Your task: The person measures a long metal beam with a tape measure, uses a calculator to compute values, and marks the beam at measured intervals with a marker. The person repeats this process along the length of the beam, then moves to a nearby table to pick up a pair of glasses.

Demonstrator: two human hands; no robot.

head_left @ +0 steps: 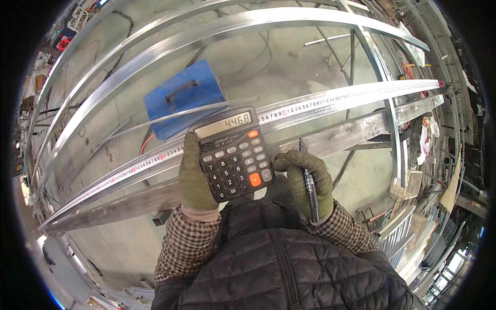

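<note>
1. The calculator point(235, 153), dark-bodied with a grey display and one orange key, sits at the centre of the frame, held above a long steel rule point(310, 107).
2. The left hand point(195, 175), in an olive knit glove, grips the calculator along its left edge. The thumb lies up that edge; the other fingers are hidden beneath the body, so their spread cannot be told.
3. The right hand point(306, 181), gloved alike, is just right of the calculator. Its fingers are curled together around a dark pen point(308, 181), which runs upright through the fist with its tip above the knuckles. The forefinger bends toward the calculator's lower right corner; whether it touches cannot be told.
4. The steel rule runs from lower left to upper right of the frame, resting on an aluminium beam point(356, 132) that follows the same line.
5. A blue metal case point(182, 98) with a black handle lies on the concrete floor point(289, 72), above and left of the calculator.
6. Curved-looking aluminium profiles point(206, 31) cross the upper part of the frame.
7. Checked sleeves and a black quilted jacket point(279, 263) fill the lower centre.
</note>
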